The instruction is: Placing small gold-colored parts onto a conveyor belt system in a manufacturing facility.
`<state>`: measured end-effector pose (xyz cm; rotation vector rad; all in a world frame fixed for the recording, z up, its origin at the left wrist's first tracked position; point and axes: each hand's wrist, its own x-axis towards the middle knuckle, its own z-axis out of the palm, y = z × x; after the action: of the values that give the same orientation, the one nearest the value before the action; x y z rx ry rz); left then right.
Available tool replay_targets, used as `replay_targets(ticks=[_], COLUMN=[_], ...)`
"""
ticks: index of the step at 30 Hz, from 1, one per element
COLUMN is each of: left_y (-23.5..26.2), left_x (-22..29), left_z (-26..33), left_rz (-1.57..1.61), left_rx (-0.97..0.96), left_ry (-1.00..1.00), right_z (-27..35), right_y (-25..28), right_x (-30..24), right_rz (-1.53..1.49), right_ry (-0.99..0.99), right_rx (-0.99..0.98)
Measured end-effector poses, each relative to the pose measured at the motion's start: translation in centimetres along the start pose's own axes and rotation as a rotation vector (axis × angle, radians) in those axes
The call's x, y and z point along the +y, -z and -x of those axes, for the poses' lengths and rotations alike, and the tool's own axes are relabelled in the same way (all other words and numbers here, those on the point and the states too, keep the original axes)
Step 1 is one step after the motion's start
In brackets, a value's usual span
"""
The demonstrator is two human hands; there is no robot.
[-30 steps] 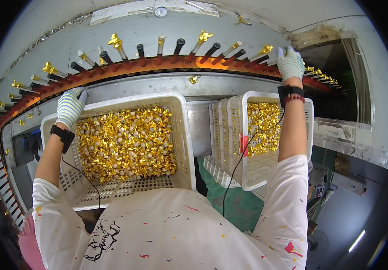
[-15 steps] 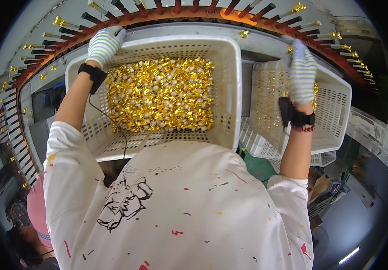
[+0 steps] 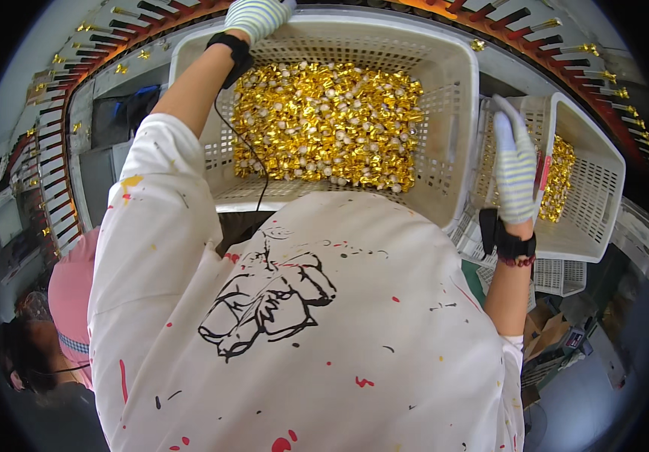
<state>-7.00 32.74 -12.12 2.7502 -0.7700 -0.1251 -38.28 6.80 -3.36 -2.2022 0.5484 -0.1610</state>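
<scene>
The left hand in a striped glove is grasping the far rim of the big white basket of gold candies, while the right hand is resting flat and released on the smaller basket beside it, so a tip could be spilling candies.

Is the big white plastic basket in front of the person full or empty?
Partly full. The big white perforated plastic basket holds a heap of gold-wrapped candies over its floor, but bare wall shows above the heap.
</scene>
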Motion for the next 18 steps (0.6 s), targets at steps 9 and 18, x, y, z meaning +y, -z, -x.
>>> replay_targets(ticks=[9,18], left_y=[0.3,-3.3], left_x=[-0.1,6.9], left_z=[-0.1,-1.1], left_rz=[0.016,0.252], left_rx=[0.017,0.017], left_ry=[0.001,-0.393], right_z=[8.7,8.0], right_y=[-5.2,-8.3], right_x=[7.4,9.6], right_rz=[-0.091,0.119], right_ry=[-0.227,-0.069], right_rx=[-0.007,0.185])
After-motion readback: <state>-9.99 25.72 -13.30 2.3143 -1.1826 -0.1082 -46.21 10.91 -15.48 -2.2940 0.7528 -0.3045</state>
